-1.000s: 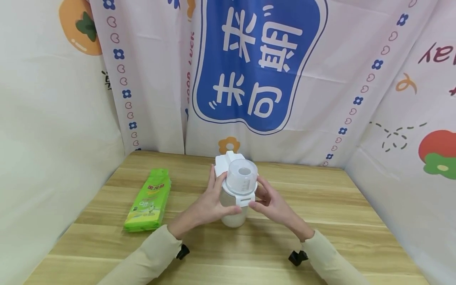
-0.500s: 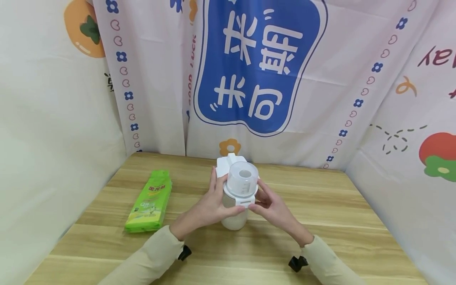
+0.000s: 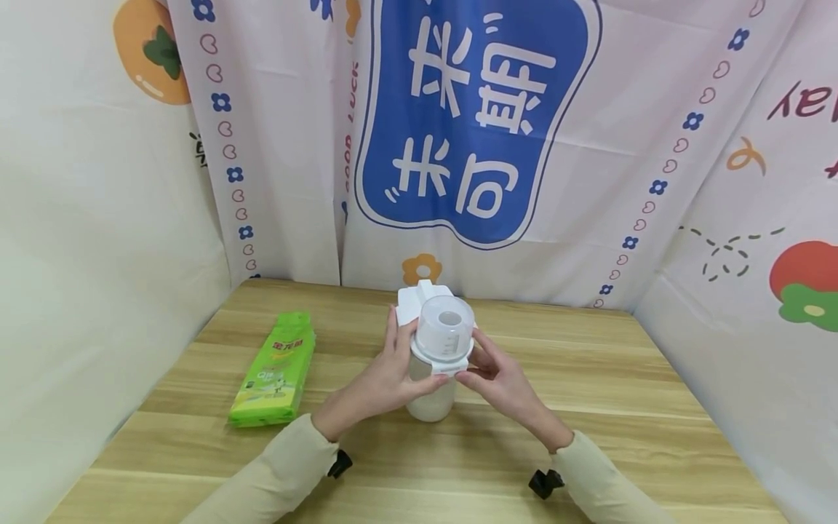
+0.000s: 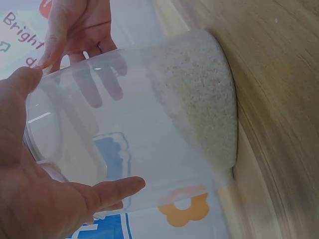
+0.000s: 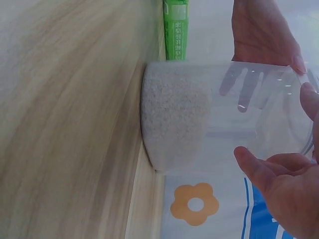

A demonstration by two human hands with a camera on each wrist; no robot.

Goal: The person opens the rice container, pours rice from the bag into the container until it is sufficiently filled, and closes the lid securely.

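A clear plastic rice container [image 3: 432,405] stands upright on the wooden table. It has a white lid [image 3: 409,301], topped by a clear measuring cup [image 3: 445,336]. Pale rice grains [image 5: 174,109] fill its lower part, also visible in the left wrist view as a sloping heap of rice [image 4: 199,89]. My left hand [image 3: 388,370] grips the left side at lid height, fingers spread along the wall. On the opposite side, my right hand [image 3: 509,380] grips the rim. Both thumbs meet at the white front tab [image 3: 450,367] of the lid.
A green and yellow packet [image 3: 273,378] lies on the table [image 3: 589,422] to the left of the container. Printed fabric [image 3: 563,269] hangs behind the table, with more on both sides. A black wrist mount [image 3: 545,483] shows under the right sleeve.
The front tab has tilted down under the thumbs, so less of its face shows and its slot is barely seen. Both hands and the container stay nearly in place.
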